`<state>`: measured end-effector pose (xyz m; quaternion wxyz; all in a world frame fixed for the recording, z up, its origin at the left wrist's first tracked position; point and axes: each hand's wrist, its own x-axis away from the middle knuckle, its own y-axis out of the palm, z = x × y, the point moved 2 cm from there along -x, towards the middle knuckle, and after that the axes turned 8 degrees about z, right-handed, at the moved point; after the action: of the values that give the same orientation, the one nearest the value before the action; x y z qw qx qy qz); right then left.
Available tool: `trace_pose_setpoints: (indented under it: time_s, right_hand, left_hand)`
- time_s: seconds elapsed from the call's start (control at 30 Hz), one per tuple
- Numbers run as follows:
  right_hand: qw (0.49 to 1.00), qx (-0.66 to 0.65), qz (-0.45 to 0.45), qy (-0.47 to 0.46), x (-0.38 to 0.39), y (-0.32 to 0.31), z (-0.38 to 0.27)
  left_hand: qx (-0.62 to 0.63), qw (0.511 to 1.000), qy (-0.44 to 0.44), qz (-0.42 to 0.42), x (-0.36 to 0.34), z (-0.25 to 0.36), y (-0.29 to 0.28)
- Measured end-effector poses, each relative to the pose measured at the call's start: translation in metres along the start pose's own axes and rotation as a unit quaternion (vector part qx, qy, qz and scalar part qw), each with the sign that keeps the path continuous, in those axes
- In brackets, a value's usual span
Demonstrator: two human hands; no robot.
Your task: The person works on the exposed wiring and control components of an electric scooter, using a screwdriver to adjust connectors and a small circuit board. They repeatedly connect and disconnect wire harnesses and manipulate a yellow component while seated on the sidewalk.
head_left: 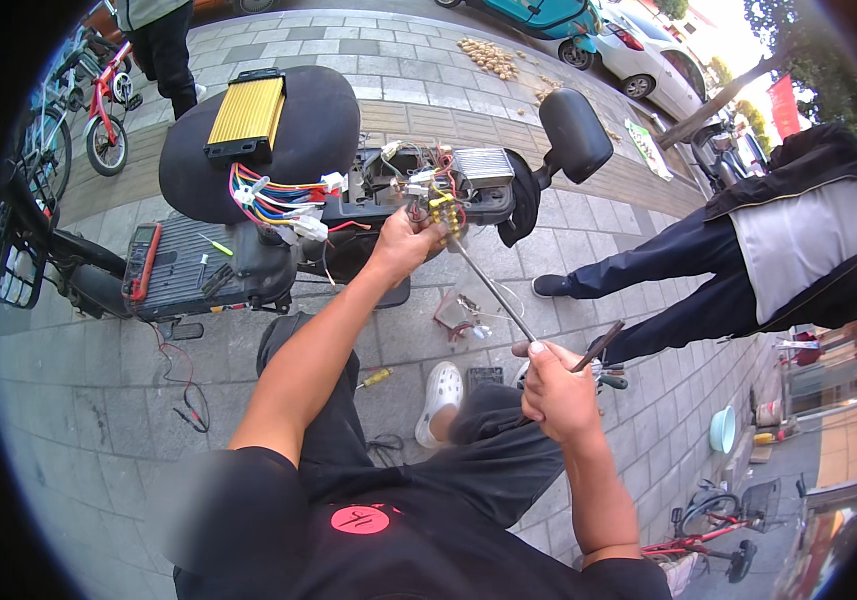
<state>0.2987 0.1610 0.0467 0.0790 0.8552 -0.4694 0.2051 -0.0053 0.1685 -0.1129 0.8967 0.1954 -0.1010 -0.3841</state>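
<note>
An electric scooter lies opened up before me, its black body tray (373,207) full of loose wires. My left hand (403,245) is closed at the tray's near edge, its fingertips on a yellow wire connector block (443,213). My right hand (558,390) grips a long thin metal rod (496,290), whose far tip reaches the block beside my left fingers. A dark bar (600,345) also sticks out of my right fist; I cannot tell whether it belongs to the rod. A silver finned box (483,167) sits in the tray's right end.
On the black seat (323,110) lies a yellow finned controller (248,112) with coloured wires. A red multimeter (143,260) rests on the footboard (183,270). Loose parts (460,312) and a yellow-handled screwdriver (375,377) lie on the paving. Another person (728,240) stands at right.
</note>
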Motion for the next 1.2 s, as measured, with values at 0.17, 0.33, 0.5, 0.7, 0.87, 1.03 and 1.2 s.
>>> trace_pose_setpoints:
  time_s: [0.17, 0.33, 0.5, 0.7, 0.87, 1.03, 1.2]
  right_hand:
    - [0.998, -0.064, -0.001, 0.027, 0.011, 0.003, 0.008]
    - [0.994, -0.103, -0.004, 0.037, 0.015, 0.015, 0.013]
    - [0.983, -0.167, 0.006, 0.074, 0.01, 0.021, 0.021]
    - [0.996, -0.091, -0.004, 0.014, 0.007, 0.021, 0.029]
    - [0.981, -0.176, -0.028, 0.074, -0.002, 0.008, 0.031]
    - [0.969, 0.202, 0.0, -0.143, -0.006, 0.005, 0.03]
    - [0.672, 0.57, -0.021, -0.472, 0.009, 0.003, -0.043]
  left_hand:
    - [0.029, 0.999, -0.015, -0.02, 0.01, 0.018, 0.001]
    - [0.134, 0.989, -0.051, -0.024, 0.007, 0.007, 0.008]
    - [0.109, 0.993, -0.01, -0.036, 0.001, -0.011, 0.004]
    - [0.11, 0.994, 0.024, 0.002, 0.005, -0.016, 0.009]
    - [0.045, 0.996, 0.076, 0.006, 0.005, -0.018, 0.009]
    - [-0.068, 0.993, 0.093, 0.016, -0.002, -0.026, 0.004]
    - [-0.041, 0.998, -0.048, -0.022, -0.004, -0.013, 0.0]
